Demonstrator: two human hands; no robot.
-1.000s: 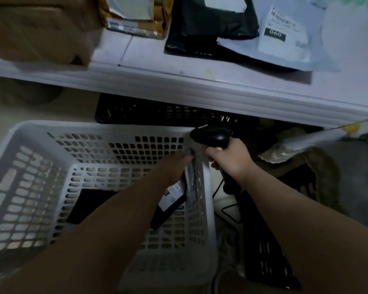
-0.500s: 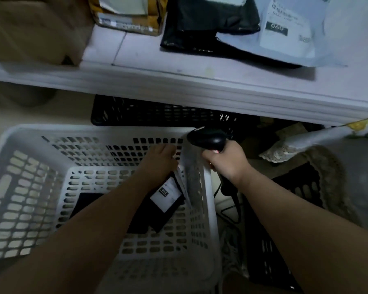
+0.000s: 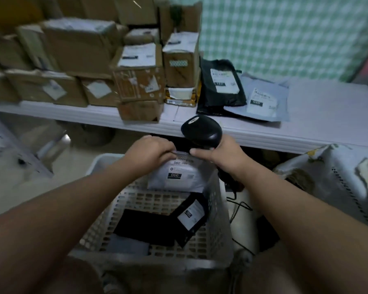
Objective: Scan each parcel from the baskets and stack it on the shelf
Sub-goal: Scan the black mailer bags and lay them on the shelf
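My left fingers [image 3: 168, 148] are curled over the top edge of a grey parcel [image 3: 179, 179] and pinch it. The parcel hangs just below them, with its white label facing me and "060" printed on a dark bar. My right fingers [image 3: 200, 151] are wrapped round the handle of the black scanner [image 3: 202, 130]. One of them reaches across to touch the same top edge, close beside my left fingers. The scanner's head sits just above and between both sets of fingers, and its handle runs down behind my right wrist.

The held parcel is above the far end of the white basket [image 3: 220, 211], which lies below my fingers and nearer to me. Inside the basket, a black parcel with a white label [image 3: 191, 217] leans against the right wall. A flat black parcel [image 3: 145, 228] lies on the bottom to its left, and a grey one [image 3: 128, 247] sits nearest me.

Beyond my fingers runs the white shelf [image 3: 327, 115]. A black mailer [image 3: 219, 85] lies on it, and a grey mailer [image 3: 261, 100] overlaps its right edge. Stacked cardboard boxes [image 3: 138, 81] fill the shelf further left. To the right of my right fingers stands a second basket [image 3: 344, 183], and a black cable [image 3: 238, 209] trails on the floor between the two baskets.
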